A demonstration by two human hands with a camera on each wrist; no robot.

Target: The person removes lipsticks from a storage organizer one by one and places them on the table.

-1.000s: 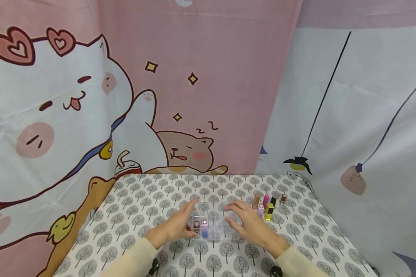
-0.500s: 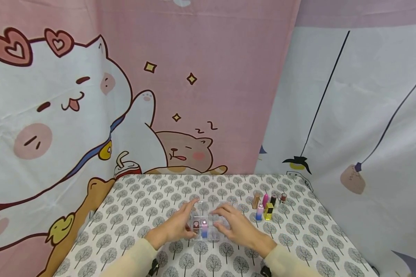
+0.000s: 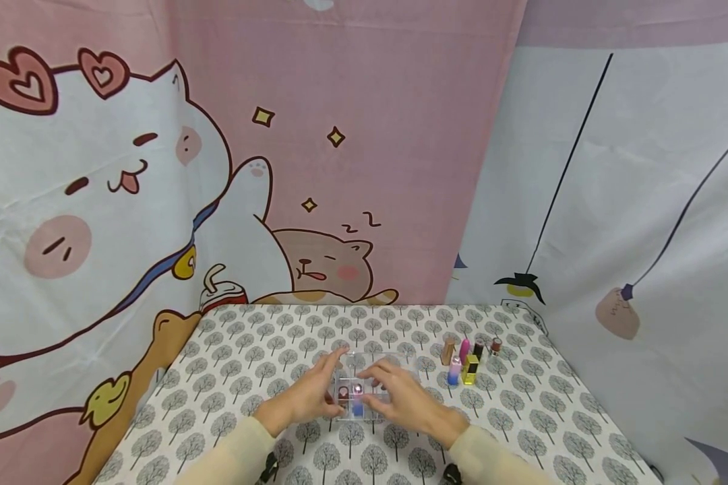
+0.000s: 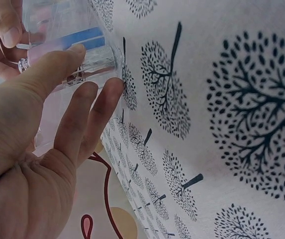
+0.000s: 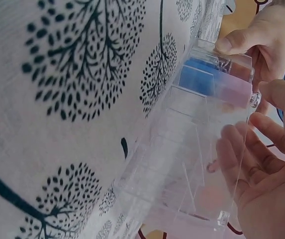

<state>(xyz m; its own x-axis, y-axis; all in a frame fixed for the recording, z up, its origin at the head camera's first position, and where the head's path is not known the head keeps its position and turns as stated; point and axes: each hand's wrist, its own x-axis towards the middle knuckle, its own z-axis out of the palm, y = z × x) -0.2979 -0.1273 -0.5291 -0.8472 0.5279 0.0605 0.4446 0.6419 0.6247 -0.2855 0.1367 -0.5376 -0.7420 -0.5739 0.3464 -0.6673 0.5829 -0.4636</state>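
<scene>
A clear divided organizer box (image 5: 174, 149) stands on the tree-print cloth in front of me. My left hand (image 3: 306, 397) grips its left end, thumb on the near wall and index finger at the far rim. Inside, in the left part, stand a pink-and-blue lipstick (image 3: 357, 405) and a tube with a dark red top (image 3: 343, 392). My right hand (image 3: 405, 399) is over the box with fingers spread and bent a little. In the right wrist view its thumb lies right at the lipstick's clear top knob (image 5: 255, 99), and some fingers show through the clear wall.
To the right of the box several lip products stand together: a brown tube (image 3: 447, 351), a bright pink one (image 3: 464, 350), a black-topped one (image 3: 478, 349), a dark red-capped one (image 3: 495, 347), a gold one (image 3: 470, 370) and another pink-and-blue lipstick (image 3: 454, 371). Cartoon-print curtain (image 3: 364, 168) hangs behind.
My right hand has moved left across the box, from its right end to the lipstick inside, uncovering the pink-and-blue lipstick on the table. My left hand and the box have stayed put.
</scene>
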